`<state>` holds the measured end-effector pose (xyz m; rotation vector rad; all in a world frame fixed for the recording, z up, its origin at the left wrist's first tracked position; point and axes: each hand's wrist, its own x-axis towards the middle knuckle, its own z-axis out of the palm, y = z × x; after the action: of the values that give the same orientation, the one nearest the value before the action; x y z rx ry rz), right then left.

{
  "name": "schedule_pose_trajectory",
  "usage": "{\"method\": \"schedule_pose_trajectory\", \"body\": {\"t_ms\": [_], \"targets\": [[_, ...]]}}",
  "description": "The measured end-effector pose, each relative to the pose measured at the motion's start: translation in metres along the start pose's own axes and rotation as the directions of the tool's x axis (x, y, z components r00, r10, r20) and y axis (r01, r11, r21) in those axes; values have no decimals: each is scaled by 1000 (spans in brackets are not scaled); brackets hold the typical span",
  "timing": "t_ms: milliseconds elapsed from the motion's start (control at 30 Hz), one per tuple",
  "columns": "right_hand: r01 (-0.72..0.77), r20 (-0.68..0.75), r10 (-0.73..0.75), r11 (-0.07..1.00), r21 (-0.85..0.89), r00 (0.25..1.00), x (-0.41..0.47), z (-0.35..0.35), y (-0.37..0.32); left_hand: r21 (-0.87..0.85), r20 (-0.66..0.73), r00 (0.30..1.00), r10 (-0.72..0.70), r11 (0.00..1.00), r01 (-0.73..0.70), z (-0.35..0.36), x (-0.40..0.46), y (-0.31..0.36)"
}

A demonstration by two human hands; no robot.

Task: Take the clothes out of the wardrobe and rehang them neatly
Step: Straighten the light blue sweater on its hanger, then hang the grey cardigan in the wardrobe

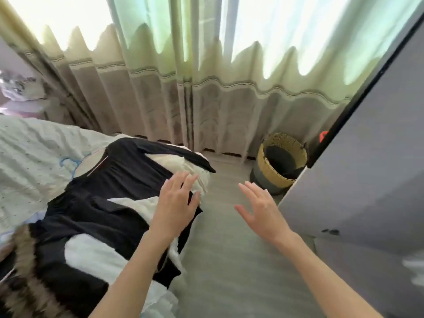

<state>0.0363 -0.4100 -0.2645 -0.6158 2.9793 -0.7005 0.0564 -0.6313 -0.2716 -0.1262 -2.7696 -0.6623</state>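
While our hands spread open, left hand (177,204) over the black and white clothes (110,187) on the bed (29,157), contact unclear, right hand (261,210) empty above the floor (229,260).

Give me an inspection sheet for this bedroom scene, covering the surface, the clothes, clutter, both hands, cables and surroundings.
Surface: bed with pale rumpled bedding, garments piled along its edge.
Job's things: black garment spread over white clothes; fur-trimmed piece at lower left; no hanger visible.
Clutter: woven basket on the floor by the curtain.
Grippers: left hand open over the pile, contact unclear; right hand open over the floor, holding nothing.
Cables: nothing seen.
Surroundings: backlit curtains behind; grey wardrobe door at right.
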Motion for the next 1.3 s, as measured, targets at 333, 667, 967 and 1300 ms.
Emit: {"method": "schedule_pose_trajectory", "body": {"t_ms": [333,667,967,1300], "targets": [[-480,-288,474,876,53,832,-54,-88,124,-121,228,847,481,877,-466,100,96,131],[-748,-545,700,637,185,461,-124,-158,185,-346,220,545,809,587,-732,156,188,272],[-899,-641,748,387,205,175,-225,-203,247,-574,217,268,939,344,-743,212,162,433],[-936,-761,623,347,63,180,-275,-303,385,-691,198,217,956,293,-661,266,149,620]]}}
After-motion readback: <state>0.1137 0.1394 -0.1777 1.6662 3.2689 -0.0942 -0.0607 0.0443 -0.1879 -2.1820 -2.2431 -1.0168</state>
